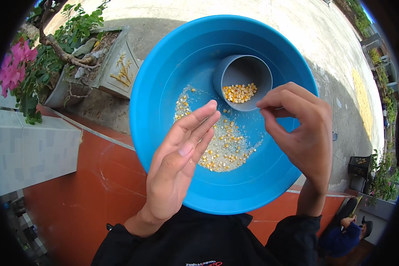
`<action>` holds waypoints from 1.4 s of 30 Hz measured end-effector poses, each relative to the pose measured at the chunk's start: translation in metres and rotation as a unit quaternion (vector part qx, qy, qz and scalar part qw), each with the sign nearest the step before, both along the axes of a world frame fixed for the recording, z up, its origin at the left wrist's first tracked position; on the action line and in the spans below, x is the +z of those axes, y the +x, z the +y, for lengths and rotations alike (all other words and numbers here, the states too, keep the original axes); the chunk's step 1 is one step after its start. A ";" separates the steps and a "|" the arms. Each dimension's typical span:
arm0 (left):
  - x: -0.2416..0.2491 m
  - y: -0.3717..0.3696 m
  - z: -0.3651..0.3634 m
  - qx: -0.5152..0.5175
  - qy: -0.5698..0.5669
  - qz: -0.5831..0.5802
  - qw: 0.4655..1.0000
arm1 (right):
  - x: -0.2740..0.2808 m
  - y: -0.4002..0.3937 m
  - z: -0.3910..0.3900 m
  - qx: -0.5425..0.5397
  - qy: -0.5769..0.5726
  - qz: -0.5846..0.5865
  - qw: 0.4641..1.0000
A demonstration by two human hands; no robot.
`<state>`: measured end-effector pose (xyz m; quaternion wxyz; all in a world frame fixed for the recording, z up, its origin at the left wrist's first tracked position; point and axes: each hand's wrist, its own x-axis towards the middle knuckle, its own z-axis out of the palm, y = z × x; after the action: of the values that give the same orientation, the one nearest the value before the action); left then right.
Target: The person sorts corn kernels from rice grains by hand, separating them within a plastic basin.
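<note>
A large blue basin (226,201) holds white grains mixed with yellow corn kernels (226,153). Inside it, near the far right wall, a grey cup (244,66) contains yellow corn kernels (239,93). My left hand (175,162) is raised over the left front of the basin, palm turned inward, fingers extended and nothing visible in it. Over the right side, my right hand (299,122) has thumb and index finger pinched together beside the cup's rim; anything between the fingertips is too small to make out.
Planters with greenery and pink flowers (18,66) stand at the left, above a pale tiled block (35,148). Red floor (88,195) lies beneath the basin's near side. Another person (343,237) is at the lower right. Yellow material (362,104) covers a strip of concrete at right.
</note>
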<state>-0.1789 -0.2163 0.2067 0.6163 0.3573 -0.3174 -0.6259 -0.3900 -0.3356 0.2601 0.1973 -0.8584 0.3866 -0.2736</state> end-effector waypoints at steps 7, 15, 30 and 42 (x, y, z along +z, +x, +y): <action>0.008 0.026 0.000 -0.018 -0.088 -0.315 0.945 | -0.027 -0.004 -0.018 -0.029 -0.007 0.025 0.999; -0.008 0.028 0.001 0.095 -0.203 -0.282 0.933 | -0.043 0.016 -0.001 0.156 0.161 0.075 0.972; 0.004 0.001 0.012 0.131 -0.088 -0.163 0.974 | -0.112 0.043 0.037 0.267 0.239 0.181 0.916; -0.006 0.004 0.007 0.054 0.065 0.213 0.973 | -0.028 0.032 0.016 0.222 0.349 0.040 0.909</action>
<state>-0.1751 -0.2089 0.2007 0.6783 0.2716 -0.1179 -0.6725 -0.3582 -0.3200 0.2317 0.5246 -0.8086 0.2641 -0.0358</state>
